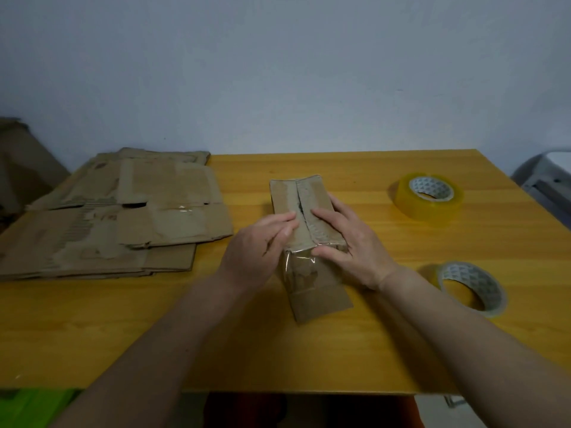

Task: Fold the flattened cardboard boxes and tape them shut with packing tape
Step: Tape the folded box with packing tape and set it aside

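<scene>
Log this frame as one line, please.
stage: closing flaps | box seam untaped | left hand, right hand pressing flaps | tape rolls idle

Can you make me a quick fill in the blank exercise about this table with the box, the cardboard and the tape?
1. Both hands, left hand and right hand, press the top flaps of the small ____.
2. The number of tape rolls on the table is ____.
3. The flattened cardboard stack lies on the person's ____ side.
4. The far tape roll and near tape roll lie on the person's ____ side.

Answers: box; two; left; right
</scene>
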The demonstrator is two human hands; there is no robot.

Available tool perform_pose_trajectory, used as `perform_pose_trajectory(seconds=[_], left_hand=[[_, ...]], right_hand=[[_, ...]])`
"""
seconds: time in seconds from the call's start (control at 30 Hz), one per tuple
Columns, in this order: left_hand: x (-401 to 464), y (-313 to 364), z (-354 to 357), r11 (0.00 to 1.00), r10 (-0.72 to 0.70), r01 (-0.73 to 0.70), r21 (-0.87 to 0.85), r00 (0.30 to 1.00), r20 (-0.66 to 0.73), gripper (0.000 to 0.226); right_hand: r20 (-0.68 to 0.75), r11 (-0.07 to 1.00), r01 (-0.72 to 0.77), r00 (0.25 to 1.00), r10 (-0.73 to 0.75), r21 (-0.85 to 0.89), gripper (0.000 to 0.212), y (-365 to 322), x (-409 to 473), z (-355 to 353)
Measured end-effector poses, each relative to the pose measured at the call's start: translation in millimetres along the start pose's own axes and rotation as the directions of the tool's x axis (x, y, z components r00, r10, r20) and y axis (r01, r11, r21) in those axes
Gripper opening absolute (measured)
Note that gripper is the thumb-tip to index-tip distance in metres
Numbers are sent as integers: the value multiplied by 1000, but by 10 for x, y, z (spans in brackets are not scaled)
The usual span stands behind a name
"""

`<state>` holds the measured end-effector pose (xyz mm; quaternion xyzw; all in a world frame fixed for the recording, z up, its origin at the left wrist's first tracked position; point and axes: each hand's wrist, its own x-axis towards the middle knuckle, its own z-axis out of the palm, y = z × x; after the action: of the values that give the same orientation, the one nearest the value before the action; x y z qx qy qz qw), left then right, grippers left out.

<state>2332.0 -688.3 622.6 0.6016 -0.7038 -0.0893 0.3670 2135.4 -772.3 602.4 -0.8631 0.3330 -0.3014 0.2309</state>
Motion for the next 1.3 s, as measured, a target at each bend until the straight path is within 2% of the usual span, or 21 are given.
perform_pose_trajectory(seconds=[0.17,0.3,0.4,0.5,0.57,0.7,0.87,1.0,1.07,1.2,1.3], left_hand=[[-1,-50,-21,998,14,-10,-70,999,48,46],[-4,-33,-29,991,12,-1,-135,997,76,33],[-12,-36,-33,986,0,14,-166,996,86,32],[-17,-70,-46,978,-14,38,-204,993,116,33],[-10,-102,-52,980,11,16,-200,990,137,35],[2,-173,-62,982,60,-29,-185,985,162,36],[3,-198,-61,984,59,-28,-174,983,175,36],[16,-199,-65,989,63,-35,-145,979,192,37],[13,-199,-64,991,76,-55,-119,981,180,41],[10,-211,-39,990,90,-72,-119,983,158,42],[3,-227,-35,990,91,-73,-120,985,147,41]], right_hand=[[3,1000,24,1000,-24,10,84,-42,-30,-23],[38,990,-140,989,140,9,101,-272,-21,-48],[9,970,-228,973,229,-89,91,-459,18,-5],[-20,990,-119,993,118,-77,72,-441,-3,17],[-1,992,-78,997,78,-99,68,-406,-39,-2],[9,965,-63,998,68,-253,73,-495,-37,19],[-63,976,-85,995,74,-198,67,-480,-26,76],[95,950,-90,988,124,-300,84,-502,-20,-1],[114,950,-122,980,161,-289,89,-567,-15,-21],[-48,914,-144,989,136,-379,80,-651,-10,102],[-124,943,-149,985,116,-298,72,-630,-2,165]])
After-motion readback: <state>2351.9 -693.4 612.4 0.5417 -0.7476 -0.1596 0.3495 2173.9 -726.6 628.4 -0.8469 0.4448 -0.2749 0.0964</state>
